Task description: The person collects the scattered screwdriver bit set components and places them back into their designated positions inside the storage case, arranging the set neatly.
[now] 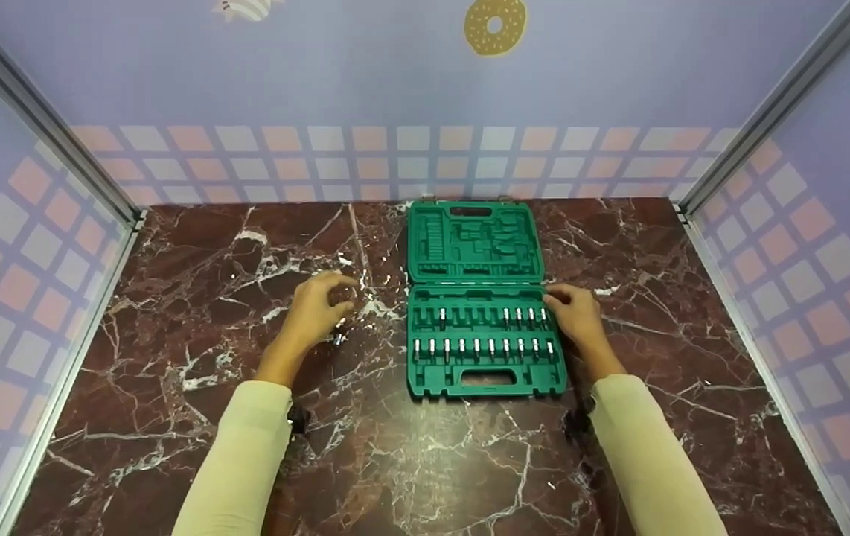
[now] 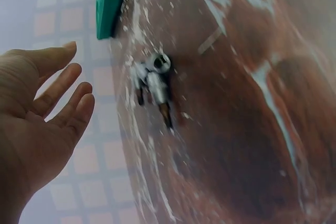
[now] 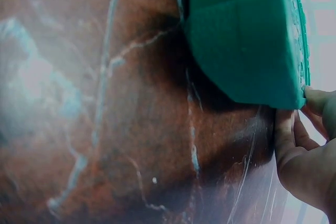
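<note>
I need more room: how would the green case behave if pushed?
The case looks like moulded plastic, so it's probably stiff. Broad and low, its base seems unlikely to tip. Its hinged lid, opened out, might swing.

Pale yellow, plain-looking sleeves cover both forearms, the left sleeve (image 1: 235,458) and right sleeve (image 1: 656,458) ending short of the bare left hand (image 1: 315,307) and right hand (image 1: 578,316). Small black devices (image 1: 298,418) show beside the cuffs, their details too dark to read.
</note>
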The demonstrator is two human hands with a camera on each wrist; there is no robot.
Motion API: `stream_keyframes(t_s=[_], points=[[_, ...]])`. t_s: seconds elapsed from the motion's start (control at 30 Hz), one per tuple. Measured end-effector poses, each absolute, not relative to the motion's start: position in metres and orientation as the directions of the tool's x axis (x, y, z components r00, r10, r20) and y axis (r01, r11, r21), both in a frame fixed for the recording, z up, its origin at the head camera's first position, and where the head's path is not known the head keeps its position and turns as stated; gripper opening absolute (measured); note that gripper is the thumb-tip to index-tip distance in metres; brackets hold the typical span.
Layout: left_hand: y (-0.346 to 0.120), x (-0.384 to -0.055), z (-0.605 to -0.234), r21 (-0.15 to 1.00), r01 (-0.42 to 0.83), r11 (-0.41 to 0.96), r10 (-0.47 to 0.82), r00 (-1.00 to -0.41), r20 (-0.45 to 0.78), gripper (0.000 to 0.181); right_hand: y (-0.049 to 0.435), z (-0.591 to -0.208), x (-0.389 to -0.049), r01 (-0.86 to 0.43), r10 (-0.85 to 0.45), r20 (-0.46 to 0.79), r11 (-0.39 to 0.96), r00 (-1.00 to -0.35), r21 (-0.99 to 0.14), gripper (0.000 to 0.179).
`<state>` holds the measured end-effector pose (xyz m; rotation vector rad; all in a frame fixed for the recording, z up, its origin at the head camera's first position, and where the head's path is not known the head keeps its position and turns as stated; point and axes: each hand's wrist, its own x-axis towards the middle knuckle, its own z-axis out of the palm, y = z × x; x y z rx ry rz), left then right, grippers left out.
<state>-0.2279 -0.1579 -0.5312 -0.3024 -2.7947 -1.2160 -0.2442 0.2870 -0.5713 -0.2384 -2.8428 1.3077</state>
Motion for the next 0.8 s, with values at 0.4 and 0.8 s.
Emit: stream_keyframes(t_s=[0.4, 0.8], points=[[-0.177, -0.238, -0.548, 0.693, 0.131, 0.709, 0.15, -0.988, 0.034, 0.036, 0.288, -0.571, -0.245, 0.14, 0.142, -0.062, 0.649, -0.988, -0.747, 0.031], [-0.18, -0.246, -0.561, 0.665, 0.176, 0.726, 0.201, -0.979, 0.04, 0.029, 0.288, -0.57, -0.245, 0.124, 0.124, -0.056, 0.652, -0.991, -0.748, 0.03]])
